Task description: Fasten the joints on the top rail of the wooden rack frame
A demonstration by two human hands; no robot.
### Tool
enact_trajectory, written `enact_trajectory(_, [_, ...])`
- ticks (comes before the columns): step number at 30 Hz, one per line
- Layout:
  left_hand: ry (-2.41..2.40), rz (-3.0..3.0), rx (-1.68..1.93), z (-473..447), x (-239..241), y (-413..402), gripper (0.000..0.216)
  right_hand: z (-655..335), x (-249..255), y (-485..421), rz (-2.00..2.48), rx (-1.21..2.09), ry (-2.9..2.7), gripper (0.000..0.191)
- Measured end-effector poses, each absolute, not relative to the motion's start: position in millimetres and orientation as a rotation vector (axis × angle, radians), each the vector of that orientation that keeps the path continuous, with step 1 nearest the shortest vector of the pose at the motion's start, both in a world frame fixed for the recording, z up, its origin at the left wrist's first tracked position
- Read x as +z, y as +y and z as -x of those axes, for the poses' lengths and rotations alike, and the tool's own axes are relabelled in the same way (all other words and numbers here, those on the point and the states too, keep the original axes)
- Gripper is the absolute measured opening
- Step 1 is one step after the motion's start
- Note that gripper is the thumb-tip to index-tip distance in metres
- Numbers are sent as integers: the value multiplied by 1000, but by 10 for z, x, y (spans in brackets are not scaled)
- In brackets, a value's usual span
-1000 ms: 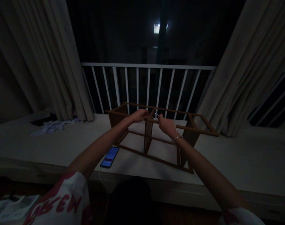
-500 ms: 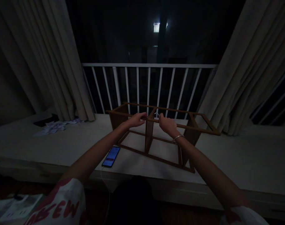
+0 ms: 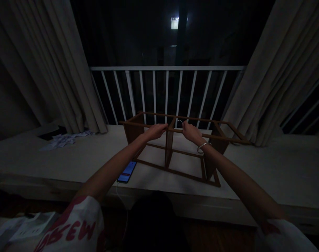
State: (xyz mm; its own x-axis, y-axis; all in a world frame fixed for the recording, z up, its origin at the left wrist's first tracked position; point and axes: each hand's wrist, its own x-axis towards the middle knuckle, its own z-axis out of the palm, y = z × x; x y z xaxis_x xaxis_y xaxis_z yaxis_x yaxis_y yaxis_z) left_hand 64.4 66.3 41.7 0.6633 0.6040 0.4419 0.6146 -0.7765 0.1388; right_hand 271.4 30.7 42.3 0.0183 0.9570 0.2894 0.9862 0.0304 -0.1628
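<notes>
Where it lies lengthwise, left to right, on the white ledge (image 3: 267, 168), wooden frame (image 3: 169, 148): 2 hands at its upper front rail, equally near; left hand (image 3: 156, 131) clenched on rail, right hand (image 3: 191, 132) pinching small metal key (image 3: 180, 121).

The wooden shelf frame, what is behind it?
Behind the wooden shelf frame stands a white railing, with darkness and one small light beyond. The frame's rails and panels cover the railing's foot.
</notes>
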Motion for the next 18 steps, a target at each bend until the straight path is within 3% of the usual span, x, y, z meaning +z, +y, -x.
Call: enact_trajectory(18, [-1075,2961,-1119,-710,360,759,29,-2788,428,252,1958,-194,-2159,48])
